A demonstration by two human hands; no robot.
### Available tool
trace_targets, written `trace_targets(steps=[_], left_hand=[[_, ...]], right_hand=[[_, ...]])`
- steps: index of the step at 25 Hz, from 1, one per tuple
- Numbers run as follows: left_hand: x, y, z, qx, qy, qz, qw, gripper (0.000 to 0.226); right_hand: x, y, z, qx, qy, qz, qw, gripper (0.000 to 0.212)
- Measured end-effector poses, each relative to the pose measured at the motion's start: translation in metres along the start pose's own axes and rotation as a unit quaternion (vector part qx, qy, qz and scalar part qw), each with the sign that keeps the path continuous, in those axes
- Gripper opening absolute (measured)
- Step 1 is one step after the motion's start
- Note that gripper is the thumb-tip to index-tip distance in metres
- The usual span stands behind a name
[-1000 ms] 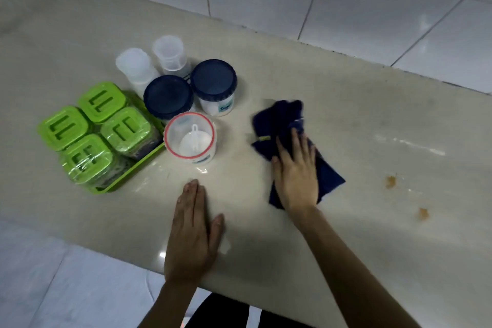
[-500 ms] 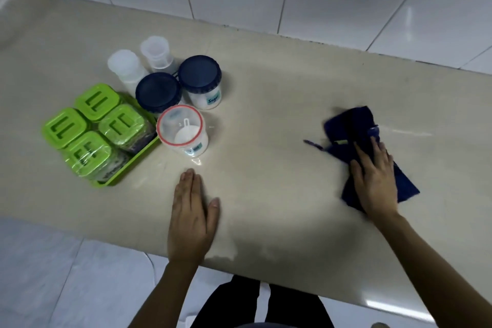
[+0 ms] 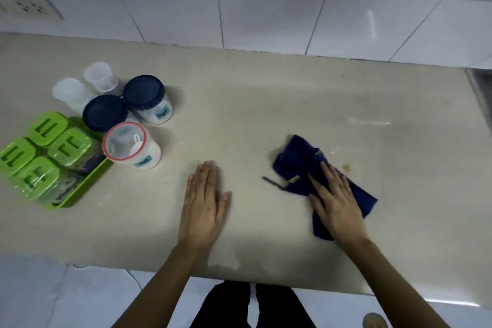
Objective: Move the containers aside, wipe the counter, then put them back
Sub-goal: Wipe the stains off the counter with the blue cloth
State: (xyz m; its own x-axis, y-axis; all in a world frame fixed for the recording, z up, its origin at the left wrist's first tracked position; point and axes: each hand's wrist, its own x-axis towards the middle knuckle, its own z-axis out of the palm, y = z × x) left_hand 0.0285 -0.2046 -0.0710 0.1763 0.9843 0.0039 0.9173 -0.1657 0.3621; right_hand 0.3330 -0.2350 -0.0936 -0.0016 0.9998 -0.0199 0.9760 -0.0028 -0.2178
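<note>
My right hand presses flat on a dark blue cloth on the beige counter. My left hand lies flat and empty on the counter near the front edge. The containers stand grouped at the left: two jars with dark blue lids, a jar with a red-rimmed clear lid, two clear plastic cups, and a green tray holding several green-lidded boxes.
A small brown stain sits just right of the cloth, with a pale streak farther back. White tiled wall behind, with a socket at the left. A sink edge shows at far right.
My right hand slid the cloth right across the counter, then back a little leftward. My left hand stayed flat in place. The containers did not move.
</note>
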Motion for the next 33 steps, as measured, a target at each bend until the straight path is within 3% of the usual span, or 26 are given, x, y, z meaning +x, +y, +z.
trace_targets(steps=[3, 7, 9, 11, 14, 16, 18, 21, 23, 24, 25, 27, 29, 31, 33], left_hand=[[-0.004, 0.020, 0.015, -0.010, -0.001, 0.002, 1.000, 0.065], [-0.006, 0.019, 0.027, -0.002, 0.017, 0.002, 1.000, 0.066], [-0.003, 0.018, 0.028, -0.003, 0.021, 0.000, 1.000, 0.066], [-0.004, 0.018, 0.027, -0.002, 0.012, -0.013, 1.000, 0.067], [-0.004, 0.017, 0.030, -0.003, 0.017, -0.034, 0.999, 0.067], [-0.004, 0.016, 0.029, -0.013, 0.022, -0.042, 0.999, 0.068], [-0.004, 0.015, 0.028, -0.031, 0.028, -0.036, 0.998, 0.070], [-0.002, 0.015, 0.030, -0.033, 0.043, -0.032, 0.998, 0.070], [-0.001, 0.013, 0.032, -0.039, 0.048, -0.038, 0.997, 0.070], [0.000, 0.012, 0.031, -0.039, 0.047, -0.042, 0.997, 0.070], [0.000, 0.013, 0.030, -0.034, 0.043, -0.040, 0.998, 0.070], [-0.001, 0.015, 0.027, -0.020, 0.030, -0.039, 0.999, 0.070], [0.000, 0.017, 0.027, -0.005, 0.017, -0.049, 0.999, 0.070], [0.000, 0.018, 0.026, -0.006, 0.008, -0.055, 0.998, 0.070], [-0.002, 0.017, 0.025, -0.008, 0.010, -0.053, 0.999, 0.070]], right_hand=[[-0.024, 0.064, -0.022, 0.004, 0.009, 0.137, 0.991, 0.059], [-0.021, 0.051, -0.014, -0.013, 0.037, 0.182, 0.983, 0.056], [-0.017, 0.025, -0.006, -0.020, 0.040, 0.111, 0.993, 0.053], [-0.008, -0.014, 0.005, -0.029, 0.012, -0.028, 0.999, 0.051], [0.017, -0.059, 0.018, -0.065, -0.049, -0.239, 0.968, 0.048], [0.041, -0.044, 0.013, -0.067, -0.052, -0.260, 0.962, 0.047], [0.065, 0.005, 0.002, -0.047, -0.033, -0.187, 0.981, 0.049], [0.098, 0.083, -0.022, -0.013, -0.003, 0.003, 1.000, 0.061], [0.118, 0.083, -0.024, -0.013, 0.005, 0.109, 0.994, 0.065], [0.126, 0.064, -0.020, -0.015, 0.012, 0.119, 0.993, 0.064], [0.130, 0.036, -0.015, -0.012, 0.007, 0.088, 0.996, 0.062], [0.125, -0.029, 0.001, 0.000, -0.034, -0.057, 0.998, 0.057], [0.109, -0.073, 0.012, -0.010, -0.061, -0.191, 0.980, 0.052], [0.090, -0.063, 0.009, -0.024, -0.073, -0.246, 0.966, 0.049], [0.076, -0.005, -0.005, -0.007, -0.075, -0.263, 0.962, 0.047]])
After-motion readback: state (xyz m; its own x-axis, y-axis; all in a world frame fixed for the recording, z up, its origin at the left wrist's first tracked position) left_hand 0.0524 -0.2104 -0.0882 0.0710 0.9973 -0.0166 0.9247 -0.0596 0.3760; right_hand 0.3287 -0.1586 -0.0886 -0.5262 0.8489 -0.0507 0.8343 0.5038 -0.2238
